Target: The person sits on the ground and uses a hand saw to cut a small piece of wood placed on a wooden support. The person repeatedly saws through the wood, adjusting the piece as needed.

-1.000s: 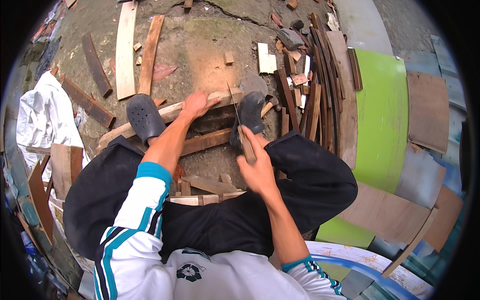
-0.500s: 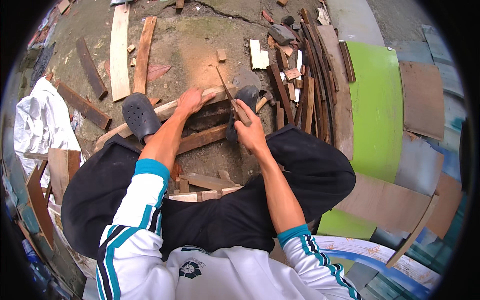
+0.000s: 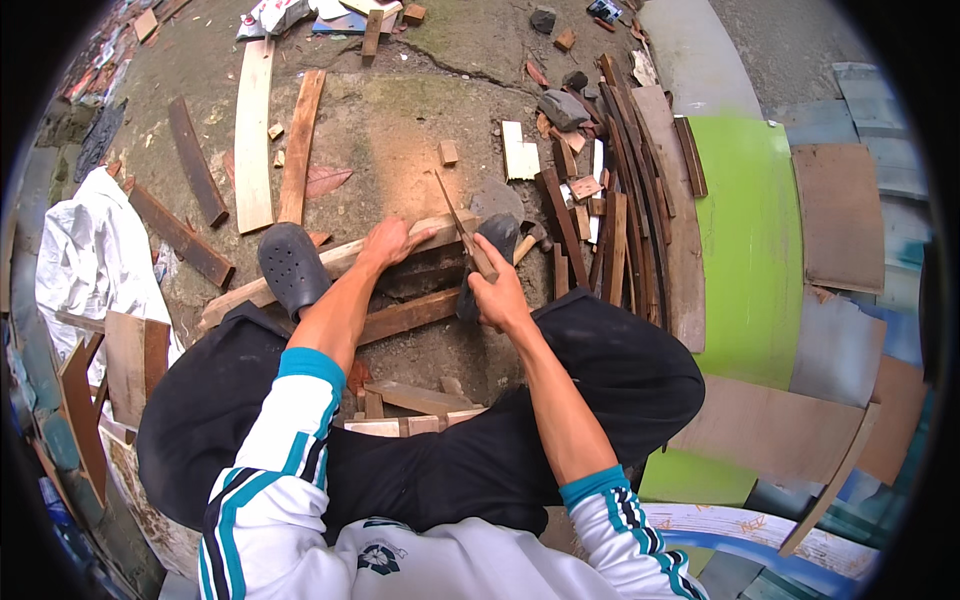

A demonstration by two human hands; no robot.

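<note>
A long, pale wooden strip (image 3: 345, 257) lies slantwise in front of me over darker wood pieces. My left hand (image 3: 388, 243) holds it down near its right end, fingers wrapped over the top. In my right hand (image 3: 499, 292) is a handsaw (image 3: 458, 221), gripped by its brown wooden handle. The thin blade points forward and left, crossing the strip's right end just beside my left hand. My left foot, in a dark clog (image 3: 292, 265), rests on the strip. The other dark clog (image 3: 497, 240) is beyond the saw handle, partly hidden.
Sawdust and a small wood block (image 3: 448, 152) lie ahead. A hammer (image 3: 529, 243) is beside the right clog. Dark wood strips (image 3: 640, 190) are stacked at right, next to a green board (image 3: 750, 230). Loose planks (image 3: 254, 140) and a white sack (image 3: 95, 255) are on the left.
The view has tilted slightly forward, so the ground ahead sits lower in the picture. Both hands keep nearly the same place on the strip and the saw.
</note>
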